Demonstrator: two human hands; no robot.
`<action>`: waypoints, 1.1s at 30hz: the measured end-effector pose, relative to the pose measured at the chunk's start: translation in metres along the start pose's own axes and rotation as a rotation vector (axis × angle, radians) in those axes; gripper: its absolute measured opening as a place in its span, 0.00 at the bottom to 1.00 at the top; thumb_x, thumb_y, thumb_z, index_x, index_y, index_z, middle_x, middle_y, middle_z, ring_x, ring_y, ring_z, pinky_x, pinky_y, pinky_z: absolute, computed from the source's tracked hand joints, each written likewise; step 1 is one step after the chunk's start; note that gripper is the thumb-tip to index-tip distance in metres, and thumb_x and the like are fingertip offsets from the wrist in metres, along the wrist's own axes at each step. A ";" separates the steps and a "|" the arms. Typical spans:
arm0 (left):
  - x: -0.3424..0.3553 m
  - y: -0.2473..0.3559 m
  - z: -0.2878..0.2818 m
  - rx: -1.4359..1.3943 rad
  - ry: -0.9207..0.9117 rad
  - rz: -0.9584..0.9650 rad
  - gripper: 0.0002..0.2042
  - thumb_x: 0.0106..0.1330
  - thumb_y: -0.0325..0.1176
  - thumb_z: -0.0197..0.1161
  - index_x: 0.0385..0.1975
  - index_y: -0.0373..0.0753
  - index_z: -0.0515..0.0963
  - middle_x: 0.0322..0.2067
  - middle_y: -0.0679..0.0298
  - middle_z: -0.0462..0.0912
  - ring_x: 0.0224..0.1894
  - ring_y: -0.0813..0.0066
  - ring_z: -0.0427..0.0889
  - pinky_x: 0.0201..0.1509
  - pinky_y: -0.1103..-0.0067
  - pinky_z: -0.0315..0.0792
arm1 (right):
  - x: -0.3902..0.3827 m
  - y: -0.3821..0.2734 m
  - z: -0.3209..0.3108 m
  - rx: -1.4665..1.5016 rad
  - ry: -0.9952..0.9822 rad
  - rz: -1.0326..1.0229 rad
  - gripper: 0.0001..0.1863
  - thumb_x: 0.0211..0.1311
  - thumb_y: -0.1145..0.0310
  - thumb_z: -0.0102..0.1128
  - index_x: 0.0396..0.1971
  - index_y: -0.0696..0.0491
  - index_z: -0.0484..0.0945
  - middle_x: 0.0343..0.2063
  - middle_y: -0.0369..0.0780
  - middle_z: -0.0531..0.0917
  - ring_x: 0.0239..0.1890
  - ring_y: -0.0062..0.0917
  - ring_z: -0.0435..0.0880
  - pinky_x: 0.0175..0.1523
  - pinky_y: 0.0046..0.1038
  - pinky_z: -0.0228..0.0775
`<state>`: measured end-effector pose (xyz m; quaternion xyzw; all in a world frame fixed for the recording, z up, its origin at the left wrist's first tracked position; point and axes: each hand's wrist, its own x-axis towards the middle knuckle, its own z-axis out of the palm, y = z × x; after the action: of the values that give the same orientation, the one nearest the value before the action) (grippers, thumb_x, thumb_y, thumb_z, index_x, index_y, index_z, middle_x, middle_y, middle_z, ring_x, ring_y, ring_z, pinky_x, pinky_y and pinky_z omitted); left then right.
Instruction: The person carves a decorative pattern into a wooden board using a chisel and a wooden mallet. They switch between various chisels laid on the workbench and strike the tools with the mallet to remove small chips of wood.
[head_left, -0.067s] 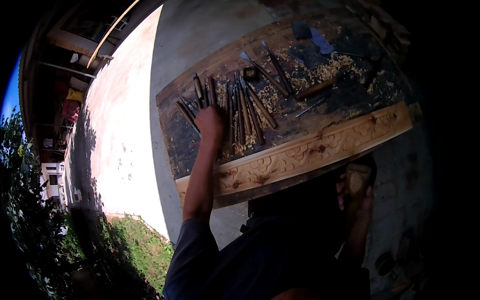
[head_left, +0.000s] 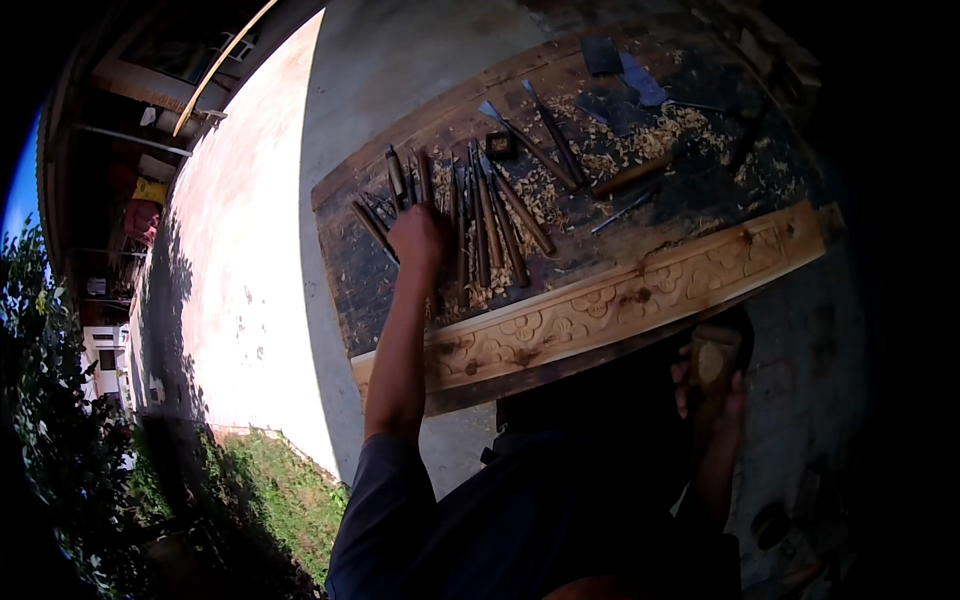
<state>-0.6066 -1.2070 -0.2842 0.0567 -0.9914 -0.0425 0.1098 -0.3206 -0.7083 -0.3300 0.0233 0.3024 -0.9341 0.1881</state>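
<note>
My left hand [head_left: 417,236] is closed among several wooden-handled carving tools [head_left: 490,225] on the worktable; its fingertips are hidden, so I cannot make out which, if any, it grips. My right hand [head_left: 722,405] holds a worn wooden mallet or block [head_left: 714,365] upright below the table's near edge. A long pale board [head_left: 600,305] with carved floral relief lies along that edge, beneath my left forearm.
Wood shavings [head_left: 680,130] are scattered on the dark worktable [head_left: 350,290], beside more chisels [head_left: 550,135], a small square box [head_left: 500,145], a blue cloth [head_left: 640,80] and a dark block [head_left: 600,57]. A sunlit concrete yard, grass and foliage lie to the left.
</note>
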 end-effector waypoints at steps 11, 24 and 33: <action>0.005 -0.005 -0.014 -0.171 0.094 -0.087 0.15 0.70 0.44 0.62 0.47 0.42 0.86 0.37 0.47 0.92 0.43 0.39 0.91 0.48 0.50 0.82 | 0.001 -0.001 -0.004 0.081 -0.058 0.075 0.58 0.68 0.30 0.69 0.78 0.63 0.60 0.59 0.56 0.84 0.42 0.41 0.91 0.36 0.37 0.84; -0.024 0.065 -0.109 -1.354 0.205 -0.034 0.15 0.77 0.24 0.63 0.59 0.31 0.89 0.36 0.66 0.88 0.34 0.80 0.87 0.38 0.82 0.76 | 0.072 -0.078 0.099 -1.752 0.299 -0.251 0.45 0.51 0.66 0.88 0.71 0.54 0.77 0.60 0.48 0.89 0.61 0.42 0.89 0.67 0.38 0.80; -0.147 0.078 -0.239 -1.415 0.912 0.353 0.21 0.85 0.48 0.62 0.56 0.33 0.81 0.46 0.60 0.77 0.39 0.72 0.81 0.38 0.78 0.74 | 0.126 -0.145 0.103 -2.306 0.296 -0.167 0.41 0.54 0.64 0.85 0.71 0.49 0.80 0.68 0.42 0.84 0.69 0.41 0.85 0.70 0.43 0.78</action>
<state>-0.4192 -1.1292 -0.0753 -0.1685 -0.5850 -0.6061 0.5119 -0.4831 -0.7020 -0.1851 -0.0727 0.9920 -0.1031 -0.0016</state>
